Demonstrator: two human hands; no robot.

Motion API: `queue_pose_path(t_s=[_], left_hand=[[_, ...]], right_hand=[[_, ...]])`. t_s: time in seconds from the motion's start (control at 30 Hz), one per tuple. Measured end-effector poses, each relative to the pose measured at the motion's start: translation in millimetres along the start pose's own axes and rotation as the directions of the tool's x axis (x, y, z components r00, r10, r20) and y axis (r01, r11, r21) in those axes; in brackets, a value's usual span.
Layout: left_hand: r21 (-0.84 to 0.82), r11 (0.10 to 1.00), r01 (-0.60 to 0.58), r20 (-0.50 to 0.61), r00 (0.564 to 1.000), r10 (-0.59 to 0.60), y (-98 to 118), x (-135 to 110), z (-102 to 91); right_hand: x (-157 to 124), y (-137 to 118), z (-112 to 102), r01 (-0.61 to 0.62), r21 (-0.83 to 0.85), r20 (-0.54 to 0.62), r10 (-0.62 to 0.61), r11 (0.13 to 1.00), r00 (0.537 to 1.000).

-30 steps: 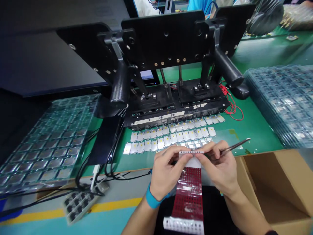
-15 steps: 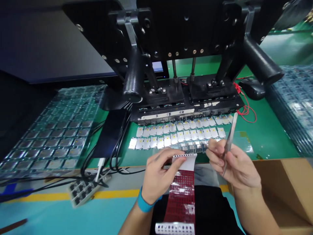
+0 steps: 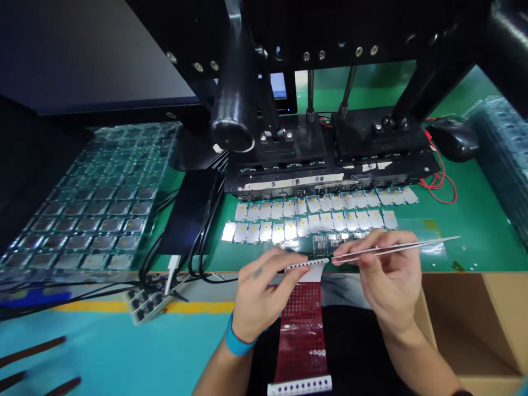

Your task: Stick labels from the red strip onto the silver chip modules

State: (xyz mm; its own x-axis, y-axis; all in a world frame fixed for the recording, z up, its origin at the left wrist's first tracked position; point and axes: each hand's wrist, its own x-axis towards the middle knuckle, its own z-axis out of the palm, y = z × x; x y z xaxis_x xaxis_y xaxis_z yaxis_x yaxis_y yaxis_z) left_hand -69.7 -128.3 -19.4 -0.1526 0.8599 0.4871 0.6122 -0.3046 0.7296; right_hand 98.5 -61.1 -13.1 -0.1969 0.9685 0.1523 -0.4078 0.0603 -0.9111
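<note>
My left hand (image 3: 264, 291) pinches the top edge of a perforated label strip (image 3: 303, 335) between thumb and fingers. The strip is deep red with a white band at its top, and it hangs down over my lap to a curled white lower end with holes. My right hand (image 3: 390, 283) is closed around metal tweezers (image 3: 424, 243), held nearly level. Their left ends lie close to the strip's upper right corner; whether they touch it I cannot tell. Just beyond the hands, small circuit boards (image 3: 320, 246) lie on the green mat, partly hidden by my right fingers.
Rows of silver-faced boards (image 3: 314, 222) lie before a black test fixture (image 3: 284, 180) with large handles overhead. Clear trays of boards (image 3: 99, 225) stand left, with more trays (image 3: 501, 159) right. Black cables (image 3: 202, 242), a mouse (image 3: 454, 140) and a cardboard box (image 3: 466, 319) are nearby.
My right hand has moved toward the strip's top edge and turned the tweezers from nearly upright to nearly level. My left hand keeps its pinch on the strip. The camera view has shifted slightly.
</note>
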Motion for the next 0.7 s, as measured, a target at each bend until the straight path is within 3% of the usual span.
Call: queue_pose_path(t_s=[0.7], left_hand=[[-0.043,0.999,-0.001,-0.009,1.000,0.001,-1.8,-1.1,-0.2]], right_hand=[[-0.3,4.0,1.2,-0.054,0.034,0.049,0.053,0.998,0.997]])
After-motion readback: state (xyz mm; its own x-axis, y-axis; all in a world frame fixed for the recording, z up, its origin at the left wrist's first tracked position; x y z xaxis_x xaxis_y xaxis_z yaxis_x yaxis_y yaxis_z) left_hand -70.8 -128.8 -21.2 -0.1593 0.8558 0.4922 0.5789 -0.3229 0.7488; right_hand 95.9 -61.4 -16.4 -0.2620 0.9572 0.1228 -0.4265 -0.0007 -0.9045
